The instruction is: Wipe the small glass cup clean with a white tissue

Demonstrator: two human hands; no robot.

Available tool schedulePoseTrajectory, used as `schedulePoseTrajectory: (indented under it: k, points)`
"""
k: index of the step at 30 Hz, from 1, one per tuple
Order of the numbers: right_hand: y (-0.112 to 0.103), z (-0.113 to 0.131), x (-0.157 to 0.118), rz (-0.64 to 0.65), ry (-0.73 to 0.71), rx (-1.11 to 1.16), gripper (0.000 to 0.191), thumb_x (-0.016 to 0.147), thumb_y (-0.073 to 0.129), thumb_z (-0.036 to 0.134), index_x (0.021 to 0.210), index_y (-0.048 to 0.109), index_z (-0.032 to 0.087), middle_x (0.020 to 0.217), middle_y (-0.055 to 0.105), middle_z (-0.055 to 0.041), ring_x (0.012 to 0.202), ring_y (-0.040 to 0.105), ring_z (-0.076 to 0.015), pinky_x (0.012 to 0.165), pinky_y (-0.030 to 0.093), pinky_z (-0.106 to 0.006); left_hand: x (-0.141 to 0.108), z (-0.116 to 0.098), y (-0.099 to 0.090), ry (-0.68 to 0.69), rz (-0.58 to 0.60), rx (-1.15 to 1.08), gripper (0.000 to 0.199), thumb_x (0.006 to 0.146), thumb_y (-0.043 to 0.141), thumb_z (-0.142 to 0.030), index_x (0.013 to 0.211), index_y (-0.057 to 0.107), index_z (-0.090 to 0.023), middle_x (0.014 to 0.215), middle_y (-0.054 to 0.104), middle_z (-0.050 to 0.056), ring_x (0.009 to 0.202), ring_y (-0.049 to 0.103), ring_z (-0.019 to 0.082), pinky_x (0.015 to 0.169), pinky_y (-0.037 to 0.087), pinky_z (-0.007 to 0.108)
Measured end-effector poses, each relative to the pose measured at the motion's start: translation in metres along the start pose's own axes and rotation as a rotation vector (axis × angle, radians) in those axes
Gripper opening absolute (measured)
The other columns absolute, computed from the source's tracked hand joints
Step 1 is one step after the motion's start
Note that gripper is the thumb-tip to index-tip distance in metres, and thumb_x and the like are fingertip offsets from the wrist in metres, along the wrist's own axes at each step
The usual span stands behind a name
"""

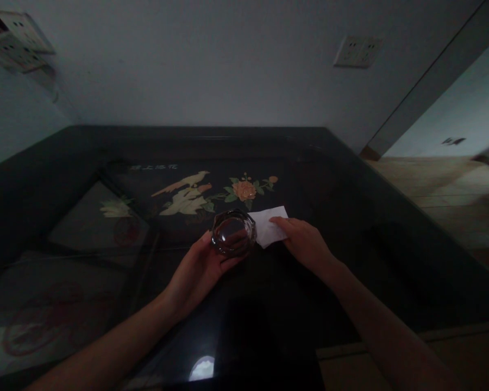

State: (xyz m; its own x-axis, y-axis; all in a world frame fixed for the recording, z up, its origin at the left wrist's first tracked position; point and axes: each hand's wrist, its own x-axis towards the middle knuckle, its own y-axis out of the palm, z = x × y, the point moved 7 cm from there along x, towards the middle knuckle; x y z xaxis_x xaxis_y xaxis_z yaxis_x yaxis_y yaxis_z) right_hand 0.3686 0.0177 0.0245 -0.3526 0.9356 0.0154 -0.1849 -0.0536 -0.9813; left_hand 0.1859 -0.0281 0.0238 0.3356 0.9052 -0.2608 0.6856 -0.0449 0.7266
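Observation:
My left hand (206, 263) is closed around the lower left of a dark glass ashtray (233, 233), thumb at its rim and fingers beneath. The ashtray is round with a faceted edge, held above the table with its hollow facing me. My right hand (305, 241) pinches a white tissue (269, 225), thumb and fingers on its right end. The tissue's left edge meets the right rim of the ashtray; whether it presses on the glass I cannot tell.
Beneath my hands is a glossy black table (350, 217) with a bird-and-flower picture (183, 201) on its top. It stands against a pale wall (204, 65). Sockets (358, 51) are on the wall, with a socket block (16, 41) at far left. Wooden flooring (436, 184) shows at right.

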Motion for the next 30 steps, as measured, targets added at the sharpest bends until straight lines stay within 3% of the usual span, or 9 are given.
schedulePoseTrajectory:
  k: [3,6,9,11,15,19,24,30]
  points:
    - [-0.006,-0.011,0.001,-0.079,0.027,0.128,0.043,0.083,0.044,0.005,0.121,0.059,0.021,0.111,0.07,-0.0087,0.097,0.067,-0.0235,0.083,0.05,-0.035,0.0,0.0,0.0,0.002,0.007,0.002,0.043,0.094,0.043,-0.032,0.133,0.049,-0.017,0.118,0.067,0.011,0.113,0.061,0.025,0.101,0.045,0.043]
    - [-0.018,-0.021,-0.001,-0.258,0.087,0.305,0.024,0.088,0.049,0.021,0.106,0.065,0.018,0.089,0.073,-0.0063,0.079,0.068,-0.0223,0.072,0.051,-0.032,0.001,-0.001,-0.003,0.006,0.003,-0.005,0.042,0.093,0.044,-0.032,0.131,0.051,-0.016,0.121,0.066,0.011,0.115,0.06,0.025,0.102,0.044,0.041]
    - [-0.031,-0.026,-0.006,-0.441,0.103,0.511,0.02,0.083,0.058,0.032,0.09,0.068,0.015,0.078,0.071,-0.0046,0.07,0.065,-0.0202,0.062,0.049,-0.028,0.003,-0.001,-0.005,0.008,-0.01,0.005,0.041,0.093,0.045,-0.033,0.129,0.052,-0.016,0.12,0.066,0.012,0.115,0.06,0.025,0.103,0.043,0.041]
    - [-0.035,-0.025,-0.009,-0.492,0.108,0.624,0.02,0.079,0.061,0.033,0.084,0.068,0.015,0.073,0.069,-0.0035,0.065,0.063,-0.0189,0.057,0.048,-0.027,0.004,-0.002,-0.006,0.021,-0.015,0.028,0.04,0.093,0.046,-0.032,0.129,0.052,-0.016,0.12,0.067,0.012,0.115,0.06,0.025,0.104,0.042,0.042]
    - [-0.035,-0.016,-0.01,-0.47,0.092,0.724,0.02,0.078,0.061,0.032,0.084,0.068,0.014,0.074,0.069,-0.004,0.065,0.062,-0.0182,0.056,0.048,-0.028,0.004,-0.004,-0.007,0.065,-0.034,0.067,0.039,0.091,0.049,-0.03,0.127,0.053,-0.016,0.119,0.067,0.013,0.113,0.061,0.025,0.103,0.043,0.042]
    - [-0.029,0.004,-0.008,-0.32,0.002,0.759,0.017,0.079,0.058,0.029,0.085,0.067,0.016,0.082,0.069,-0.0048,0.073,0.063,-0.0183,0.063,0.049,-0.028,0.005,-0.005,-0.012,0.096,-0.081,0.097,0.038,0.09,0.052,-0.03,0.127,0.054,-0.018,0.121,0.066,0.011,0.114,0.061,0.024,0.103,0.043,0.041]
    - [-0.027,0.019,-0.012,-0.197,-0.057,0.782,0.019,0.081,0.057,0.031,0.087,0.066,0.015,0.079,0.068,-0.0038,0.068,0.06,-0.0165,0.061,0.048,-0.026,0.005,-0.007,-0.02,0.121,-0.179,0.138,0.039,0.089,0.056,-0.029,0.126,0.054,-0.019,0.12,0.066,0.01,0.114,0.06,0.023,0.103,0.043,0.04]
    - [-0.031,0.021,-0.016,-0.267,-0.078,0.746,0.015,0.085,0.054,0.028,0.087,0.063,0.017,0.079,0.065,-0.0031,0.069,0.059,-0.0163,0.063,0.049,-0.026,0.004,-0.006,-0.023,0.14,-0.232,0.139,0.033,0.087,0.059,-0.026,0.12,0.057,-0.021,0.119,0.066,0.008,0.112,0.061,0.022,0.103,0.042,0.04]
